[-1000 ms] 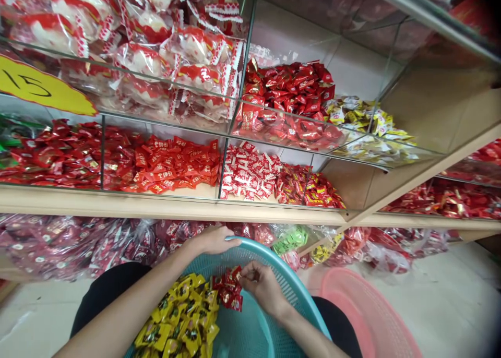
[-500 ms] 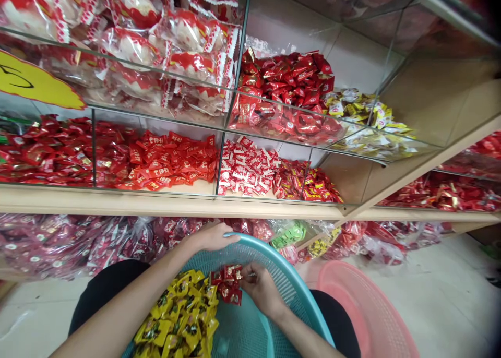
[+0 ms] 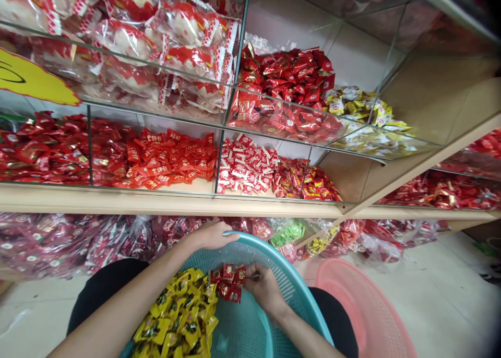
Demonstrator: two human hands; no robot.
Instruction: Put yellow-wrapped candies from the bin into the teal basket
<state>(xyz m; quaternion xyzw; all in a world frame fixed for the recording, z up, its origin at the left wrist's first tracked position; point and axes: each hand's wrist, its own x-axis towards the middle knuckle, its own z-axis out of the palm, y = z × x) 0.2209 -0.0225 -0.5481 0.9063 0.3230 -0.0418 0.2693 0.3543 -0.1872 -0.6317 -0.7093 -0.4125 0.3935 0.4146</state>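
A teal plastic basket [image 3: 291,274] stands between my knees, tilted toward me. My left hand [image 3: 209,236] is closed over its far rim. Yellow wrapped candies [image 3: 178,316] are heaped in the left side of the basket, partly behind my left forearm. Beside them, toward the far wall, lies a small cluster of red wrapped candies [image 3: 227,287]. Inside the basket, my right hand [image 3: 266,290] has its fingers pinched at the right edge of this cluster, on a red candy. The fingertips partly hide what they grip.
Ahead is a wooden shelf [image 3: 250,206] with glass dividers and red candies [image 3: 172,157] in its compartments. Bagged candies [image 3: 50,243] line the floor beneath it. A pink basket [image 3: 364,306] stands right of my knee. A yellow price sign [image 3: 35,79] hangs at left.
My right hand has shifted slightly right, and more of the red candies shows beside its fingertips. My left hand stays on the rim.
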